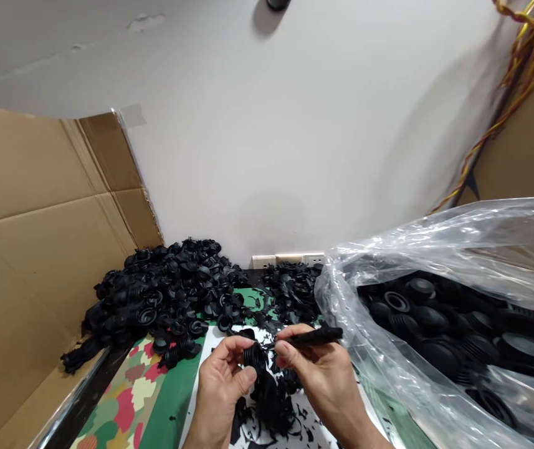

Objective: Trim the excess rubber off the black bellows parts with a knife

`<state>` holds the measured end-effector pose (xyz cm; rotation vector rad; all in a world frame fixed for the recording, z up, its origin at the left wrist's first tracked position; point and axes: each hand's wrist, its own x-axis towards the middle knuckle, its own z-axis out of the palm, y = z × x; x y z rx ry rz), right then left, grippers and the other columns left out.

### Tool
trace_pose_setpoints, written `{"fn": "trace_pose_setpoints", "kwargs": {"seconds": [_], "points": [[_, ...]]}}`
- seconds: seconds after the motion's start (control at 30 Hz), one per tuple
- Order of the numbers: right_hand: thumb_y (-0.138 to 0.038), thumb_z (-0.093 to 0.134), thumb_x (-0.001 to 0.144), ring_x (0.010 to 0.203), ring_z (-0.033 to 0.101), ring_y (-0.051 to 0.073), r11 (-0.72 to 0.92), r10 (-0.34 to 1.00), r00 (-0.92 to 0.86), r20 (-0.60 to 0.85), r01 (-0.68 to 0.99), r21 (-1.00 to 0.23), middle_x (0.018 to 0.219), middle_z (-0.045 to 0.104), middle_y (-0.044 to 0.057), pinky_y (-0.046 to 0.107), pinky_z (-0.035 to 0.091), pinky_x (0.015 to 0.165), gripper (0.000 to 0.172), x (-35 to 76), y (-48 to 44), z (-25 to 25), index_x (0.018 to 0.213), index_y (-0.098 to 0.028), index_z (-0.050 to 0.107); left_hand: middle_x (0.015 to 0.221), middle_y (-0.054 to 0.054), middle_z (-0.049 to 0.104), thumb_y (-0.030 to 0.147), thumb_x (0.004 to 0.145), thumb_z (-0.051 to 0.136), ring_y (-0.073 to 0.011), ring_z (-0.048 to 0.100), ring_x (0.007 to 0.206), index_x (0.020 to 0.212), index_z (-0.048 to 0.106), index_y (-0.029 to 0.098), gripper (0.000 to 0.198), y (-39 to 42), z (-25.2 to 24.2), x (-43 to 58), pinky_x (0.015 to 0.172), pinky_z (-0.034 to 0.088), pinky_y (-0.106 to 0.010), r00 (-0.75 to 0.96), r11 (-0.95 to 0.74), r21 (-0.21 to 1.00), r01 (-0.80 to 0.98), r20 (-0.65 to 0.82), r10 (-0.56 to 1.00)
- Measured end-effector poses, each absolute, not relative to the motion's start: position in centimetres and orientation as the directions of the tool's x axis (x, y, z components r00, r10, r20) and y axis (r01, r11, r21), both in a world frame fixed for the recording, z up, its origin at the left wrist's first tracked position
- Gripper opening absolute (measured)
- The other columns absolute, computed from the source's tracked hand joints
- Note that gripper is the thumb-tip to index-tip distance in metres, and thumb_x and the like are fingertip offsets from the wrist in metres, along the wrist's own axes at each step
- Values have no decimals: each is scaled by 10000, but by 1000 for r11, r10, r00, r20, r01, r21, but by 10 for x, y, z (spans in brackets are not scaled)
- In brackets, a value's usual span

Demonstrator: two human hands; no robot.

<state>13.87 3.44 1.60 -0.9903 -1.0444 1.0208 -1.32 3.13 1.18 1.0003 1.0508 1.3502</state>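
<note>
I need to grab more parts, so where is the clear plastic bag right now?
In the head view, the clear plastic bag sits on the right side, beside the right hand, open and holding black rubber parts.

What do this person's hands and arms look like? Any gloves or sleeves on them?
Both are bare. The left hand and right hand wear no gloves, rings or watch that can be seen, and no sleeve shows on either wrist up to the picture's bottom edge.

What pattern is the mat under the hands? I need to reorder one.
Camouflage blotches of green, red, pink and cream on the mat, seen from the head camera.
</note>
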Motion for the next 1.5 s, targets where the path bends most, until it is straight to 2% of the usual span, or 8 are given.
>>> {"fn": "trace_pose_setpoints", "kwargs": {"seconds": [0.1,0.23,0.4,0.5,0.6,0.87,1.27,1.5], "points": [[-348,699,673,490,598,181,214,967,179,183,-174,-961,509,631,7,287,488,498,181,139,36,15,721,-179,656,852,-59,695,192,569,803,-185,584,789,845,717,176,289,30,11,-12,624,448,-216,-21,-10,966,-260,5,1000],[-351,680,696,466,563,164,220,971,124,202,-151,-964,481,593,-11,266,434,480,176,141,36,13,705,-181,636,797,-50,677,164,560,804,-146,561,662,828,710,155,284,31,10,-11,503,425,-195,-44,11,956,-292,-25,999],[-279,650,680,387,472,119,81,986,-135,98,-130,-988,415,506,-49,231,340,428,143,135,32,9,612,-167,594,724,1,649,31,543,762,-87,553,539,813,663,169,319,47,9,-24,509,459,-186,-401,-120,871,-476,-93,911],[-256,642,667,389,470,118,18,973,-229,38,-87,-996,423,504,-52,229,333,429,112,133,31,11,624,-159,606,786,-23,664,17,562,731,-161,647,721,783,628,180,293,54,10,-34,536,485,-199,-462,-164,849,-502,-103,881],[-294,616,707,433,502,138,75,989,-123,77,-18,-997,444,523,-44,248,378,468,138,141,33,14,645,-171,611,815,-56,679,40,553,758,-215,662,786,816,642,162,313,53,10,-34,515,490,-218,-413,-155,835,-528,-93,906],[-465,618,735,509,572,187,184,968,151,201,118,-976,533,591,-10,298,441,514,283,167,45,8,800,-190,617,896,-74,699,170,575,832,-203,644,806,831,663,163,307,42,12,-21,509,484,-212,-194,-65,841,-538,-48,980],[-464,639,714,490,566,183,215,966,143,217,25,-976,526,590,-5,289,447,485,283,157,43,11,759,-185,620,1029,-130,720,153,649,798,-223,684,815,887,681,162,265,34,18,-16,522,497,-213,52,51,828,-558,-27,998],[-447,657,710,491,570,173,187,971,151,185,0,-982,511,595,-10,276,455,487,277,163,43,18,780,-180,632,1009,-146,726,161,612,819,-225,685,779,859,685,149,281,34,19,-16,488,485,-207,32,51,842,-537,-40,999]]}}
